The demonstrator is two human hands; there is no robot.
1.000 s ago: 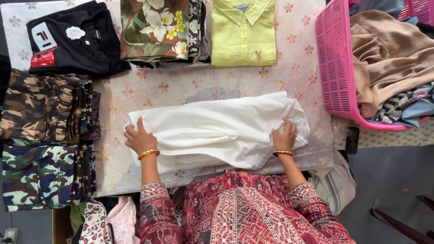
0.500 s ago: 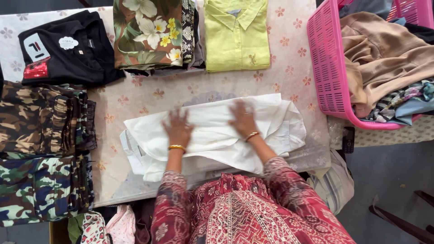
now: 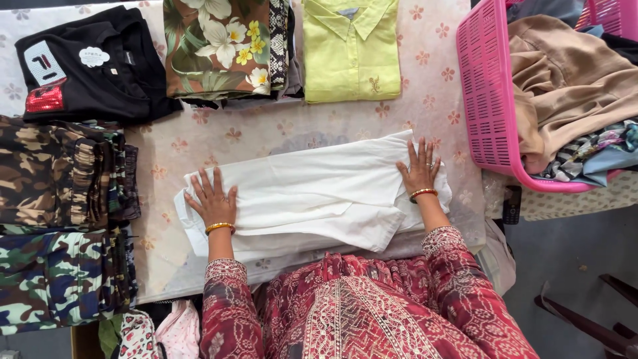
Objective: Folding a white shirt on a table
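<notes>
On white shirt (image 3: 312,196) | left hand (image 3: 214,203), right hand (image 3: 419,171) flat, fingers spread

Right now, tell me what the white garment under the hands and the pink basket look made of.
White garment: thin woven cloth, likely cotton, matte; it creases softly under the left hand and right hand. Pink basket: rigid moulded plastic, slightly glossy, with rows of slots in its wall.

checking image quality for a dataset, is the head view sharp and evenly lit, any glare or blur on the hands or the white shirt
Head view: light is soft and even, with only faint shadows under the left hand and right hand; no glare, though the white shirt is bright and its folds look slightly washed out; both hands are sharp, no motion blur; the pink basket leans a little at the frame edge.
</notes>
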